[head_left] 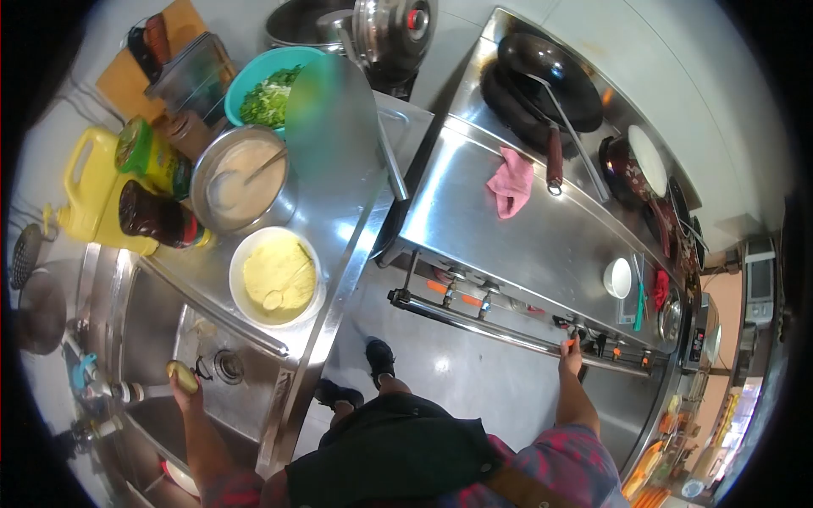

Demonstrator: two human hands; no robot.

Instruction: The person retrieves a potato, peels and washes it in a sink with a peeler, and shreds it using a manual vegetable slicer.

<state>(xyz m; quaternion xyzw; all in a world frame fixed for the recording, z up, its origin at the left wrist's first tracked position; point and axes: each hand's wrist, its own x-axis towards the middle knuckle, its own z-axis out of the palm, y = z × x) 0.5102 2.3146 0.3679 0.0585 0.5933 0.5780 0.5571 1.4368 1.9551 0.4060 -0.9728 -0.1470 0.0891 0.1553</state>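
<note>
Over the sink (140, 326) on the left, my left hand (188, 396) is closed round a small yellowish oval piece (180, 375); its exact kind is unclear. The metal drain (227, 367) lies just beyond it. My right hand (572, 357) reaches to the front of the stove, beside the steel rail (491, 328). Its fingers are closed at an orange valve handle (568, 343); the grip is small in view. More orange-handled gas valves (437, 287) line the stove front.
On the left counter stand a white bowl of yellow mash (279, 275), a steel bowl of pale batter (246, 178), a teal bowl of chopped greens (269, 93) and a yellow jug (89, 186). A pink cloth (511, 183), a wok (555, 72) and a white bowl (617, 278) occupy the stove.
</note>
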